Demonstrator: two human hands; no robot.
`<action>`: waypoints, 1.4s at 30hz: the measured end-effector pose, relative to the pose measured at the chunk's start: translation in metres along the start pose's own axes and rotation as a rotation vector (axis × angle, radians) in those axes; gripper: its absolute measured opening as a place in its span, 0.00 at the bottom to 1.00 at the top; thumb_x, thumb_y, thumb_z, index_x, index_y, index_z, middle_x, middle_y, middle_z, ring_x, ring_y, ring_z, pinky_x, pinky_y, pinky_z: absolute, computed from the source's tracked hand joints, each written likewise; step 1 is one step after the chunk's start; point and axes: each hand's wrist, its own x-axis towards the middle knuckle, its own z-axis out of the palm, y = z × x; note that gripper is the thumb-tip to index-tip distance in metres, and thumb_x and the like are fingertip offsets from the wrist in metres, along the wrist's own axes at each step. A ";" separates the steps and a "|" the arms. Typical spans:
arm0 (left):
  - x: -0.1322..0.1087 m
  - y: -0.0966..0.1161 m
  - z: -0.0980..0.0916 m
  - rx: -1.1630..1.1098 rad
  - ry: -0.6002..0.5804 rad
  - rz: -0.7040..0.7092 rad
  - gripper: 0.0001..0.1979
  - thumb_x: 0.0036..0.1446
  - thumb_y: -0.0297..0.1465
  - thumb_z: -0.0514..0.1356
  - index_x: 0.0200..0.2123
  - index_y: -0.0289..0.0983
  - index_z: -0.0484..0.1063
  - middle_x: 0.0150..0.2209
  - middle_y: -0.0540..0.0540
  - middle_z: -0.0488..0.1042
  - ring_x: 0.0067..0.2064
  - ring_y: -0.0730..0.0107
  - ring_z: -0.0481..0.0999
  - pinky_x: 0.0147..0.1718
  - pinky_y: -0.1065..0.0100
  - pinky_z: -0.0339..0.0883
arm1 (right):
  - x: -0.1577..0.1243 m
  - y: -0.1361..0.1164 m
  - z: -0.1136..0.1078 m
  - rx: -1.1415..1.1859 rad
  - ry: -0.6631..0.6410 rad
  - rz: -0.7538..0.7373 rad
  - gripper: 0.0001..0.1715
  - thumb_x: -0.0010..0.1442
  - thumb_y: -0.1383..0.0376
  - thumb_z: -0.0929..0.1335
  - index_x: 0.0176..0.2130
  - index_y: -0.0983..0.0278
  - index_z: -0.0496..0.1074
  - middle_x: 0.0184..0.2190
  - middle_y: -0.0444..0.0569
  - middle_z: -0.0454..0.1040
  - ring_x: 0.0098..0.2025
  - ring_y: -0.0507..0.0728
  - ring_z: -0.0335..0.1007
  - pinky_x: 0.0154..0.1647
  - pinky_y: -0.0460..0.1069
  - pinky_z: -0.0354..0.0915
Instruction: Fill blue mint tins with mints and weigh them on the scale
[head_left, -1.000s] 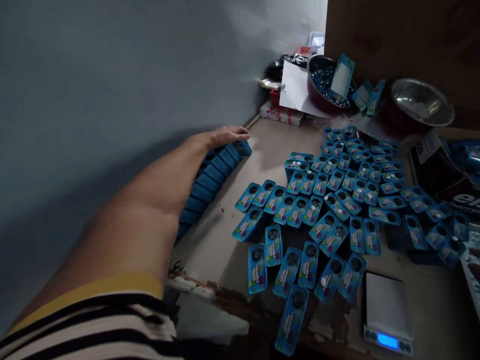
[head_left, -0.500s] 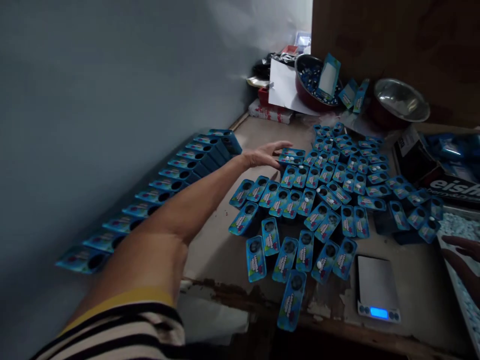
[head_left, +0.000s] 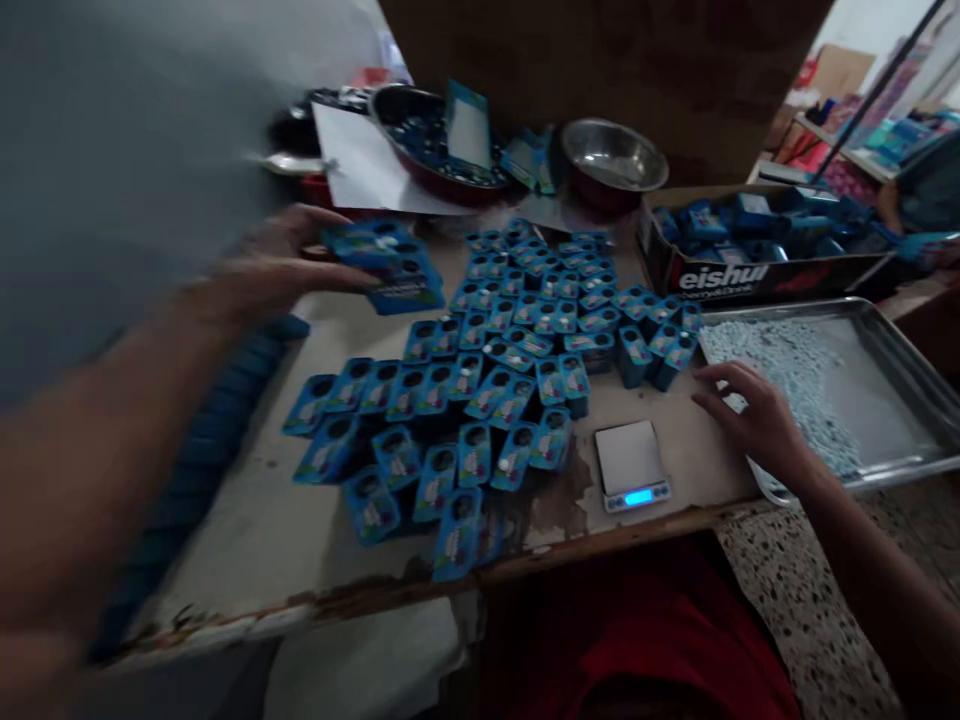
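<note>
My left hand [head_left: 281,262], blurred by motion, grips a small stack of blue candy boxes [head_left: 390,262] held above the table's left side. My right hand [head_left: 754,418] rests with curled fingers on the near left rim of a metal tray [head_left: 896,345] holding small pale candies [head_left: 787,365]. Many open blue boxes [head_left: 487,360] lie spread across the table between my hands. A small digital scale [head_left: 631,465] with a lit blue display sits just left of my right hand.
A row of blue boxes [head_left: 225,400] lines the wall on the left. Two metal bowls [head_left: 611,155] stand at the back, one holding a card. A cardboard carton [head_left: 757,250] of blue boxes sits at the back right. Another person's arm [head_left: 926,205] shows far right.
The view swung right. My left hand left the row by the wall, reached the spread boxes, and now holds a small stack lifted. My right hand came into view at the tray.
</note>
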 end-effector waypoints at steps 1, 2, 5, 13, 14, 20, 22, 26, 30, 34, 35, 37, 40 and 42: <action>-0.003 0.020 -0.001 -0.002 -0.017 -0.007 0.55 0.12 0.54 0.86 0.47 0.41 0.73 0.40 0.56 0.77 0.48 0.62 0.79 0.65 0.28 0.71 | 0.000 -0.001 -0.004 0.039 0.009 0.018 0.11 0.71 0.55 0.74 0.49 0.57 0.82 0.45 0.52 0.86 0.44 0.63 0.83 0.45 0.59 0.78; -0.008 0.040 0.001 -0.009 -0.036 -0.013 0.57 0.10 0.52 0.87 0.49 0.41 0.74 0.41 0.57 0.77 0.49 0.62 0.79 0.67 0.27 0.68 | -0.001 -0.001 -0.008 0.080 0.013 0.042 0.11 0.70 0.55 0.74 0.49 0.57 0.82 0.45 0.52 0.86 0.43 0.62 0.83 0.43 0.57 0.78; -0.028 0.102 0.023 -0.039 -0.132 0.045 0.59 0.11 0.50 0.86 0.54 0.43 0.76 0.46 0.58 0.79 0.54 0.59 0.80 0.72 0.29 0.62 | -0.006 0.005 -0.018 0.192 0.012 0.112 0.15 0.69 0.55 0.75 0.52 0.58 0.80 0.43 0.50 0.86 0.40 0.59 0.82 0.42 0.56 0.77; -0.128 0.176 0.191 -0.275 -0.332 0.019 0.45 0.30 0.37 0.82 0.56 0.41 0.73 0.47 0.48 0.80 0.50 0.55 0.81 0.57 0.47 0.79 | -0.021 0.027 -0.032 0.488 -0.039 0.129 0.39 0.61 0.52 0.80 0.64 0.59 0.70 0.51 0.53 0.82 0.42 0.58 0.81 0.41 0.55 0.76; -0.142 0.174 0.215 -0.291 -0.391 0.004 0.44 0.33 0.37 0.82 0.55 0.42 0.73 0.48 0.47 0.80 0.50 0.54 0.81 0.56 0.49 0.80 | -0.022 0.032 -0.031 0.476 -0.055 0.118 0.41 0.60 0.53 0.81 0.65 0.58 0.69 0.52 0.53 0.81 0.43 0.59 0.81 0.40 0.55 0.75; -0.200 0.132 0.321 -0.384 -0.428 -0.050 0.43 0.33 0.37 0.81 0.55 0.40 0.72 0.54 0.44 0.79 0.58 0.52 0.79 0.62 0.55 0.75 | -0.033 0.075 0.002 0.250 -0.126 0.164 0.41 0.59 0.63 0.80 0.66 0.58 0.69 0.55 0.56 0.82 0.44 0.63 0.81 0.42 0.58 0.76; -0.209 0.118 0.337 -0.406 -0.449 -0.078 0.43 0.33 0.38 0.81 0.55 0.40 0.72 0.53 0.43 0.79 0.59 0.50 0.80 0.62 0.55 0.76 | -0.038 0.088 0.014 0.178 -0.120 0.200 0.39 0.59 0.65 0.80 0.65 0.57 0.70 0.53 0.55 0.83 0.42 0.63 0.82 0.44 0.59 0.77; -0.215 0.105 0.347 -0.442 -0.530 -0.106 0.46 0.36 0.36 0.80 0.61 0.40 0.72 0.56 0.40 0.80 0.62 0.47 0.81 0.59 0.55 0.79 | -0.044 0.102 0.028 0.135 -0.072 0.193 0.29 0.59 0.65 0.81 0.57 0.56 0.75 0.47 0.51 0.85 0.44 0.64 0.83 0.46 0.59 0.77; -0.217 0.104 0.335 -0.483 -0.597 -0.078 0.54 0.39 0.31 0.79 0.72 0.46 0.67 0.71 0.36 0.73 0.71 0.45 0.76 0.66 0.50 0.77 | -0.044 0.101 0.028 0.109 -0.078 0.162 0.25 0.56 0.64 0.84 0.51 0.57 0.80 0.46 0.50 0.86 0.44 0.63 0.83 0.46 0.57 0.76; -0.231 0.107 0.298 -0.368 -0.421 -0.061 0.47 0.47 0.36 0.80 0.70 0.46 0.71 0.71 0.37 0.74 0.74 0.44 0.74 0.72 0.42 0.72 | -0.046 0.088 0.020 0.166 -0.074 0.199 0.22 0.54 0.61 0.85 0.47 0.58 0.82 0.39 0.47 0.85 0.36 0.59 0.81 0.40 0.54 0.73; -0.238 0.108 0.285 -0.330 -0.353 -0.050 0.42 0.51 0.38 0.78 0.68 0.45 0.72 0.69 0.38 0.76 0.73 0.45 0.75 0.72 0.43 0.73 | -0.046 0.082 0.019 0.200 -0.068 0.219 0.23 0.53 0.60 0.85 0.47 0.58 0.82 0.36 0.46 0.85 0.34 0.58 0.80 0.38 0.53 0.73; -0.255 0.110 0.258 -0.248 -0.229 -0.002 0.33 0.57 0.39 0.75 0.65 0.44 0.75 0.64 0.40 0.80 0.68 0.49 0.80 0.68 0.46 0.78 | -0.043 0.065 0.021 0.263 -0.070 0.234 0.25 0.52 0.58 0.85 0.48 0.59 0.82 0.34 0.44 0.83 0.33 0.58 0.78 0.36 0.52 0.72; -0.285 0.110 0.224 -0.109 -0.068 0.099 0.20 0.64 0.38 0.71 0.59 0.45 0.80 0.57 0.44 0.84 0.60 0.54 0.85 0.65 0.49 0.81 | -0.033 0.035 0.034 0.273 -0.146 0.166 0.26 0.52 0.58 0.86 0.49 0.59 0.83 0.34 0.45 0.84 0.33 0.58 0.79 0.36 0.52 0.71; -0.302 0.105 0.210 -0.045 0.022 0.142 0.17 0.67 0.36 0.70 0.57 0.45 0.80 0.55 0.45 0.84 0.57 0.55 0.86 0.64 0.50 0.82 | -0.025 0.018 0.049 0.207 -0.216 0.084 0.22 0.55 0.62 0.85 0.48 0.59 0.83 0.36 0.46 0.84 0.34 0.59 0.80 0.38 0.52 0.72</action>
